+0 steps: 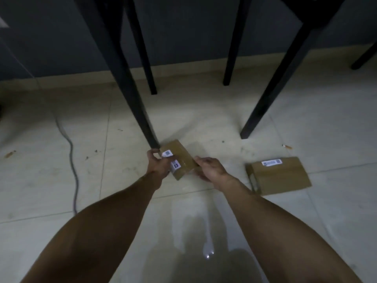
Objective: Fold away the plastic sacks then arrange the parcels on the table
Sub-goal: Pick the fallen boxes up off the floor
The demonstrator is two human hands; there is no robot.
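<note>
A small brown cardboard parcel [180, 158] with white labels is low over the tiled floor, right beside a black table leg. My left hand [158, 164] grips its left end, fingers curled over the labelled edge. My right hand [210, 167] grips its right side. A larger flat brown parcel [279, 176] with a white label lies on the floor to the right, untouched. No plastic sacks are in view.
Several black table legs [126, 82] stand ahead, the nearest touching the small parcel. A grey cable [71, 152] runs along the floor at left. Small bits of litter [287, 147] lie on the pale tiles. A dark wall closes the back.
</note>
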